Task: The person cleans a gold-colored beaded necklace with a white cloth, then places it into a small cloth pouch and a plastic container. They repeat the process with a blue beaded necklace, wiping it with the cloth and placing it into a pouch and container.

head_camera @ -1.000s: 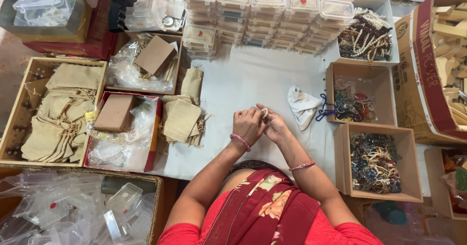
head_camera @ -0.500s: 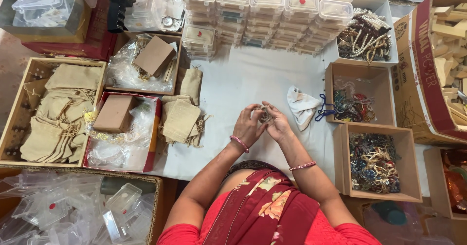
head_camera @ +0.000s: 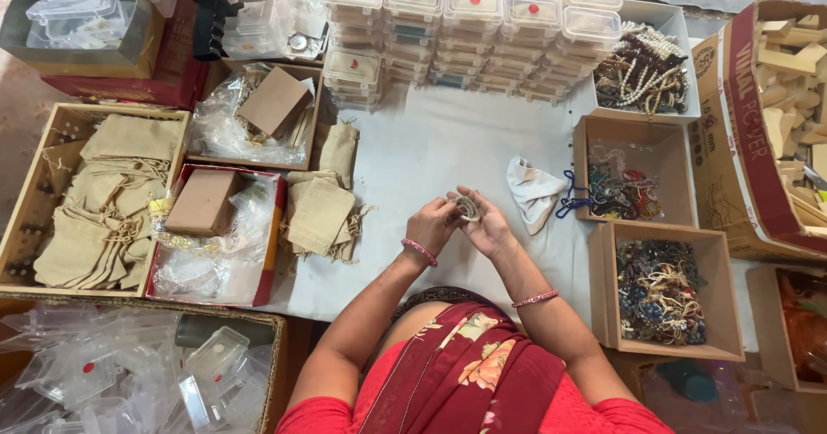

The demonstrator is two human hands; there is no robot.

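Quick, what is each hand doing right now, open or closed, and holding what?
Left hand: fingers pinched on the small pale beaded bracelet.
Right hand: palm half open, cradling the same bracelet.

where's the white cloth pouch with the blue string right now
In the head view the white cloth pouch lies on the white table, just right of the right hand and left of the middle cardboard box of beads.

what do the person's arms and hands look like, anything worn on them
Both arms are bare from shoulder to wrist, with no sleeves reaching the forearms. The left hand has a pink beaded bangle at its wrist; the right hand has a thinner pink bangle further down the forearm. No gloves show, and rings are too small to tell. A red garment with a floral drape covers the shoulders.
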